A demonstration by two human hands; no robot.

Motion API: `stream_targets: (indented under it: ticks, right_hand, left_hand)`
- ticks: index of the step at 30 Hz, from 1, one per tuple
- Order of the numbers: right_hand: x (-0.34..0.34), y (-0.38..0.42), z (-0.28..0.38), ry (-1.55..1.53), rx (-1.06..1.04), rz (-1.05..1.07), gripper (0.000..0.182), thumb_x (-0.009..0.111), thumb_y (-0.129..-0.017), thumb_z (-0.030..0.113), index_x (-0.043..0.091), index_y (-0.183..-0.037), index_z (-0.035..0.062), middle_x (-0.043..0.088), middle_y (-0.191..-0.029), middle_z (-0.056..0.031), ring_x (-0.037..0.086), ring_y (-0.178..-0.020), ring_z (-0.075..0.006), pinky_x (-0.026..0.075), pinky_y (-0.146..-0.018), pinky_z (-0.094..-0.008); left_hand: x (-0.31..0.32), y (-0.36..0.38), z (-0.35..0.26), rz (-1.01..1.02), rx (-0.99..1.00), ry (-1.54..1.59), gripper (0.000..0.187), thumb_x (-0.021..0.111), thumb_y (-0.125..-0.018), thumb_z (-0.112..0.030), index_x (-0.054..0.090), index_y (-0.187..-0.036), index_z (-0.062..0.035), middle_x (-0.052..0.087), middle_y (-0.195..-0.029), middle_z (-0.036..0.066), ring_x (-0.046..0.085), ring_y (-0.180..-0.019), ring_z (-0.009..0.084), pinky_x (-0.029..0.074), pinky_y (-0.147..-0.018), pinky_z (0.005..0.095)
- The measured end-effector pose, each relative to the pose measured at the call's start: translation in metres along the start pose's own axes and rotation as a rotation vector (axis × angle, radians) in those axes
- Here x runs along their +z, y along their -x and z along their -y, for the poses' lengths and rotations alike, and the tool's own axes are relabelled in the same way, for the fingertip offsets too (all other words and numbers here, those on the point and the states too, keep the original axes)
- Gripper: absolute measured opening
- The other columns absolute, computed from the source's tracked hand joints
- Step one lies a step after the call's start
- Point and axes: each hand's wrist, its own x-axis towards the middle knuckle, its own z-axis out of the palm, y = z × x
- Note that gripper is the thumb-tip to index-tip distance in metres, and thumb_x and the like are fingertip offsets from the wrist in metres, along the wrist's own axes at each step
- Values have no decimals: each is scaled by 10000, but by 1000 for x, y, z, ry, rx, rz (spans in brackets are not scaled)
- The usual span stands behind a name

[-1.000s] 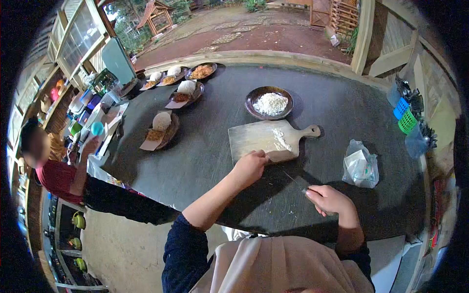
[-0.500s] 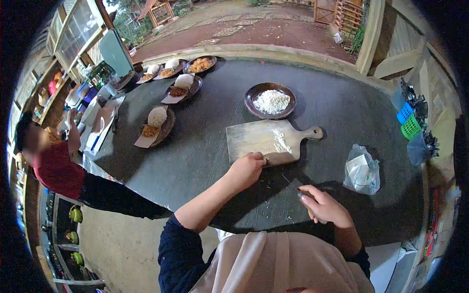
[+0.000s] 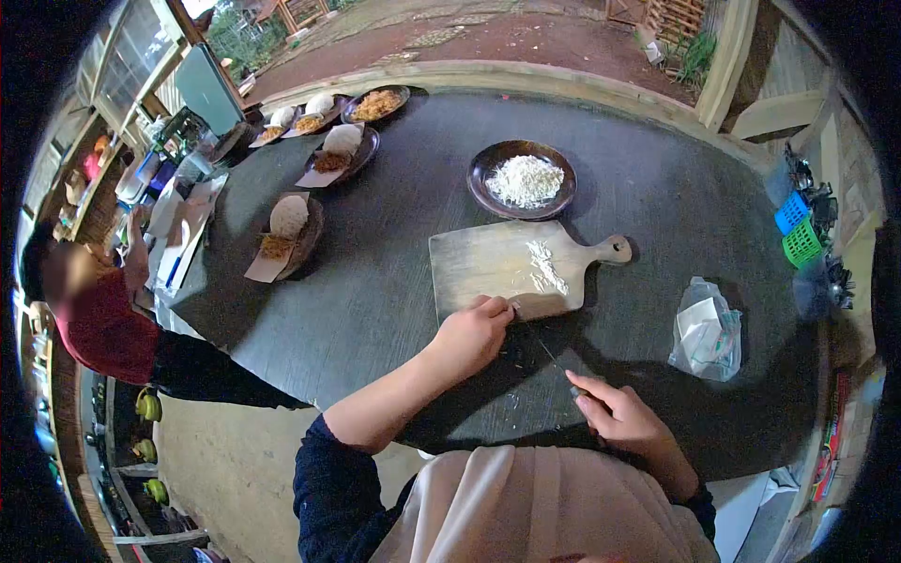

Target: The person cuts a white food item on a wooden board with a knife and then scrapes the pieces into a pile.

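Observation:
My right hand (image 3: 618, 411) is closed round the handle of a knife (image 3: 551, 355), whose thin blade points up and left toward the near edge of a wooden cutting board (image 3: 469, 258). At that edge my left hand (image 3: 474, 333) is closed, fingertips together over the board; a small pale bit shows at the fingers, too small to name. Fine white shreds (image 3: 544, 267) lie on the right half of the board. Beyond it stands a dark round bowl (image 3: 476, 192) with a heap of similar white shreds (image 3: 526, 181).
To the right lies a clear plastic bag (image 3: 706, 328) with something white inside. Several plates of rice and shredded food, one a brown plate (image 3: 305, 239), line the left. Blue and green baskets (image 3: 801, 242) hold cutlery at the right edge. Another person (image 3: 103, 319) stands at far left.
The knife has turned in my right hand, its blade now showing longer and reaching nearer my left fingers. My left hand stays at the board's edge. The view has shifted slightly.

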Motion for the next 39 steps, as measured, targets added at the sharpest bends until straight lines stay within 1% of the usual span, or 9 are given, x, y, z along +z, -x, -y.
stream_targets:
  ticks: [3, 5, 6, 8, 18, 23, 26, 32, 39]
  right_hand:
    - [0, -2, 6, -9, 85, 34, 393, 540, -968, 150, 514, -1355, 84, 601, -678, -112, 544, -567, -93, 462, -574, -279]
    - [4, -4, 9, 82, 47, -27, 386, 557, -958, 210, 530, -1337, 145, 605, -705, -242, 638, -553, -314, 472, -532, -391]
    - [4, -4, 10, 79, 50, -26, 386, 557, -958, 210, 530, -1337, 145, 605, -705, -242, 638, -553, -314, 472, -532, -391]
    - [2, -3, 15, 186, 75, -19, 377, 544, -960, 225, 533, -1332, 164, 593, -699, -251, 609, -584, -399, 468, -528, -427]
    - [-20, 10, 33, 190, 199, 52, 382, 555, -948, 235, 536, -1326, 186, 583, -694, -251, 603, -597, -406, 467, -541, -429]
    - [-15, 8, 23, 111, 100, 9, 391, 559, -948, 219, 529, -1337, 186, 578, -691, -250, 595, -567, -396, 458, -523, -398]
    - [-15, 5, 28, 119, 152, 33, 394, 559, -953, 231, 524, -1344, 189, 583, -705, -252, 600, -566, -393, 457, -518, -384]
    - [0, -3, 11, 78, 52, -45, 393, 552, -959, 232, 520, -1350, 215, 576, -696, -258, 602, -572, -398, 454, -507, -390]
    - [-7, -1, 11, 206, 24, -5, 415, 556, -955, 238, 505, -1367, 238, 588, -719, -254, 610, -598, -406, 470, -523, -408]
  left_hand:
    - [-2, -2, -2, -6, 16, -20, 253, 615, -788, -71, 618, -1035, -19, 597, -1095, 117, 582, -1020, 334, 526, -862, 403]
    - [-3, -1, -3, -5, 23, -25, 254, 619, -787, -76, 618, -1034, -14, 600, -1088, 112, 583, -1020, 328, 529, -854, 400]
    - [-4, -2, -3, -1, 21, -23, 254, 619, -787, -76, 618, -1034, -14, 600, -1088, 112, 583, -1020, 328, 529, -854, 400]
    - [-4, -2, -4, -14, 9, -17, 254, 621, -784, -72, 619, -1032, -15, 602, -1080, 109, 586, -1016, 325, 532, -849, 403]
    - [-4, -1, -3, -26, 17, 2, 349, 626, -778, -54, 621, -1126, -28, 607, -1095, 113, 594, -1007, 326, 530, -864, 400]
    - [-6, 0, -3, -24, 13, 27, 336, 633, -785, -58, 626, -1119, -20, 611, -1103, 119, 595, -1016, 329, 533, -859, 395]
    - [-6, -1, -4, -30, 0, 22, 314, 630, -788, -57, 633, -1099, -16, 612, -1101, 118, 595, -1014, 327, 536, -852, 391]
    - [-4, -1, -2, -38, 24, -14, 270, 634, -778, -64, 642, -1044, -15, 609, -1089, 112, 595, -1016, 319, 537, -848, 388]
    - [-3, -1, -3, -32, 10, -14, 266, 634, -781, -75, 643, -1041, -17, 609, -1081, 109, 593, -1016, 320, 533, -856, 389]
